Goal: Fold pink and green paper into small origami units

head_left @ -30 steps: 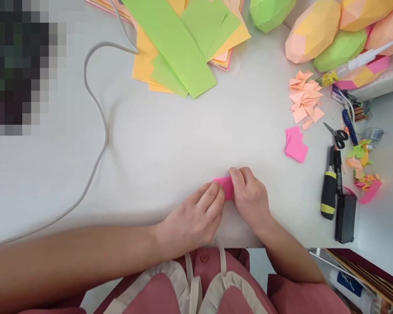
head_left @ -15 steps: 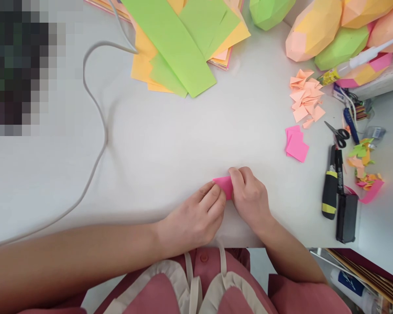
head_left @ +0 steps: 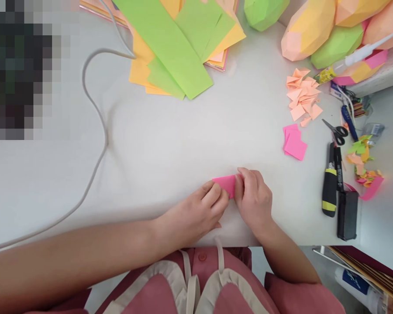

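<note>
A small pink piece of paper (head_left: 227, 184) lies at the front of the white table, between my two hands. My left hand (head_left: 196, 211) is closed on its left part, fingertips pressed onto the paper. Closed on the paper's right edge is my right hand (head_left: 253, 198), thumb and fingers pinched together. My fingers cover both ends, so whether it has a fold cannot be made out. A few pink paper pieces (head_left: 295, 144) lie to the right, below a heap of peach folded paper pieces (head_left: 303, 96).
Green sheets (head_left: 170, 52) lie over orange ones at the back. Faceted paper shapes (head_left: 309, 28) and a glue bottle (head_left: 340, 67) are at the back right. Scissors (head_left: 337, 131), a yellow-black cutter (head_left: 329, 192) and a black box (head_left: 347, 216) line the right side. A cable (head_left: 106, 139) runs along the left.
My right hand has shifted slightly right along the pink paper, uncovering more of it. My left hand stays pressed on the paper. The whole view has shifted a little.
</note>
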Available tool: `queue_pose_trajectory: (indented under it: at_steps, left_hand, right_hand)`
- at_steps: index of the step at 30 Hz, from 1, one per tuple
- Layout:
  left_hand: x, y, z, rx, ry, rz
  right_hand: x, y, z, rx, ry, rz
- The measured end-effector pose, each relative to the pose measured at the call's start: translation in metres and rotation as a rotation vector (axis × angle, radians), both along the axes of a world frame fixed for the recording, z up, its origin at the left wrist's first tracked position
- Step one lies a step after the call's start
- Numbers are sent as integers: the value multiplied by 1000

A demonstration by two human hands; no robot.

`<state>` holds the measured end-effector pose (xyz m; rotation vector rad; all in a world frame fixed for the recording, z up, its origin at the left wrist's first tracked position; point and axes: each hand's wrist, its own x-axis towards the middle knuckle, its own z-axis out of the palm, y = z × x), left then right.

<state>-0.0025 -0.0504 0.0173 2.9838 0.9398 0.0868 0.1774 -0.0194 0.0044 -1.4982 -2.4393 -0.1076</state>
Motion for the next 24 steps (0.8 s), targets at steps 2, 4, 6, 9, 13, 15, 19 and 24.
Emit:
queue_pose_trajectory:
  at_steps: [2,4,6,9,13,15,19,24]
  left_hand:
    - [-1,0,0,-17,2,1]
    - [-1,1,0,-29,-1,5]
    - [-1,1,0,-41,-1,10]
    - [-1,1,0,-39,9,9]
    - [-2,1,1,-22,23,-7]
    - [-2,1,2,-30,24,-18]
    - [-4,3,3,-74,-4,-10]
    - [-4,2,1,-123,-94,29]
  right_hand:
    - [2,-4,2,-5,35,-34]
    - [3,-8,3,-31,55,-63]
    - [4,-10,5,-58,50,-89]
    - [4,-12,6,-91,18,-112]
    - [4,-12,6,-97,-23,-127]
    - [4,-12,5,-97,-37,-125]
    - [3,-11,3,-85,-64,-111]
    - [-3,-12,4,-73,-120,-27]
